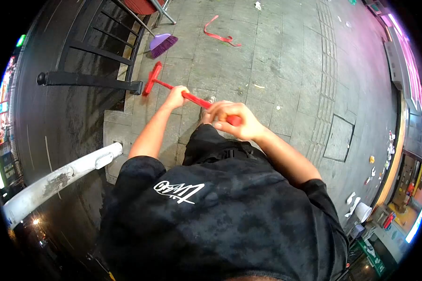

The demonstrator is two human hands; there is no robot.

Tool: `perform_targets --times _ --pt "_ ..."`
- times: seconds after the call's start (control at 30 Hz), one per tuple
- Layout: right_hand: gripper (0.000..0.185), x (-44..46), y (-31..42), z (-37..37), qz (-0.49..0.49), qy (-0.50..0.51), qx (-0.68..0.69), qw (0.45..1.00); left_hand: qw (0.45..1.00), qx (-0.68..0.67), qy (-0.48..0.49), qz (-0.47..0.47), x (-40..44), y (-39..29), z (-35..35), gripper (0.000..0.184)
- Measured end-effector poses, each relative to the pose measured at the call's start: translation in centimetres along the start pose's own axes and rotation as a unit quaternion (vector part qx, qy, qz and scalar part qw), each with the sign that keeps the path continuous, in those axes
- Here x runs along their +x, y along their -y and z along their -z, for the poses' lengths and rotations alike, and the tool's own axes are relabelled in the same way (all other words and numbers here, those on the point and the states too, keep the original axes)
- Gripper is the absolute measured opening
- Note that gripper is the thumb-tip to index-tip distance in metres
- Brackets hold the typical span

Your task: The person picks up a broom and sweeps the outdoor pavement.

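The left hand point(176, 97) is gripping the red brush point(196, 99) at mid-handle, with the fingers curling around the shaft. The right hand point(234, 118) is clasping the same handle near its upper end; the red tip is protruding from the fist. The handle is slanting down and forward from the right hand, through the left hand. The brush head point(152, 79) is lying forward and left of the left hand, close to the floor; whether it is touching the paving point(276, 79) cannot be told.

One shoe point(211, 99) is showing between the hands, partly hidden by the right hand. The shorts point(204, 143) and the black shirt point(229, 210) are filling the area behind both hands.

Left of the left hand, the black railing point(89, 82) is ending near the brush head. The white rail point(63, 173) is extending behind and left of the same hand.

Farther forward of the left hand, a purple broom point(162, 44) is tilting, bristles down, near the railing. A red strap point(215, 36) is lying curled on the paving, forward of both hands. Right of the right hand, a square cover point(339, 138) is sitting within the paving. Farther right and rearward, a white tub point(362, 212) is standing beside scattered litter point(350, 199).
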State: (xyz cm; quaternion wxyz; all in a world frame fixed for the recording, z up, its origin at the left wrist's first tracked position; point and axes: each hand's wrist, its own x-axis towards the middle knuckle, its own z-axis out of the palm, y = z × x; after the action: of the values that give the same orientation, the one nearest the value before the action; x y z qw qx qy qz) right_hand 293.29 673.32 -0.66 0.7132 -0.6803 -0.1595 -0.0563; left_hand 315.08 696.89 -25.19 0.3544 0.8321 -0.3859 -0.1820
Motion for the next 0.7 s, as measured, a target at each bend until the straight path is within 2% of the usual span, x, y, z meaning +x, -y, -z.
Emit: perform_targets --times 0.1,0.23,0.3,0.37,0.43,0.5,0.57,0.6,0.63,0.67,0.7 --pt "0.024 6.7 -6.5 -0.3 -0.034 0.029 -0.021 0.999 0.999 0.014 0.003 0.03 2.8 9.1 2.1 0.021" --pt "0.028 12.8 -10.2 -0.9 -0.063 0.007 -0.05 0.997 0.996 0.002 0.062 0.071 7.2 14.2 2.5 0.022" --pt "0.028 13.5 -8.8 1.3 -0.079 -0.012 -0.044 0.996 0.984 0.051 0.161 -0.059 10.3 12.1 1.6 0.022" --pt "0.03 14.0 -4.5 4.0 -0.083 -0.021 -0.065 0.994 0.97 -0.053 0.212 -0.112 13.4 9.1 -2.5 0.025" --pt "0.032 15.4 0.2 5.3 -0.053 -0.003 -0.081 0.995 0.945 -0.172 0.206 -0.187 15.2 1.1 -4.8 0.028" --pt "0.034 16.0 3.0 6.2 -0.081 -0.002 -0.094 0.992 0.906 -0.271 0.228 -0.232 17.2 -5.6 -8.1 0.029" --pt "0.035 16.7 3.4 7.1 -0.099 -0.017 -0.201 0.975 0.885 -0.275 0.315 -0.206 19.5 -10.9 -11.2 0.025" --pt "0.034 16.3 1.6 7.1 -0.116 -0.03 -0.248 0.961 0.847 -0.369 0.335 -0.184 20.4 -11.4 -16.5 0.027" --pt "0.034 15.3 -0.6 6.9 -0.133 -0.043 -0.292 0.946 0.836 -0.365 0.367 -0.183 20.6 -12.7 -18.2 0.027" --pt "0.035 14.9 -1.2 6.8 -0.207 -0.037 -0.26 0.942 0.822 -0.368 0.401 -0.168 20.3 -14.6 -18.8 0.028" --pt "0.033 14.1 -0.3 6.8 -0.2 -0.005 -0.272 0.941 0.811 -0.386 0.414 -0.145 20.0 -16.9 -19.7 0.029"
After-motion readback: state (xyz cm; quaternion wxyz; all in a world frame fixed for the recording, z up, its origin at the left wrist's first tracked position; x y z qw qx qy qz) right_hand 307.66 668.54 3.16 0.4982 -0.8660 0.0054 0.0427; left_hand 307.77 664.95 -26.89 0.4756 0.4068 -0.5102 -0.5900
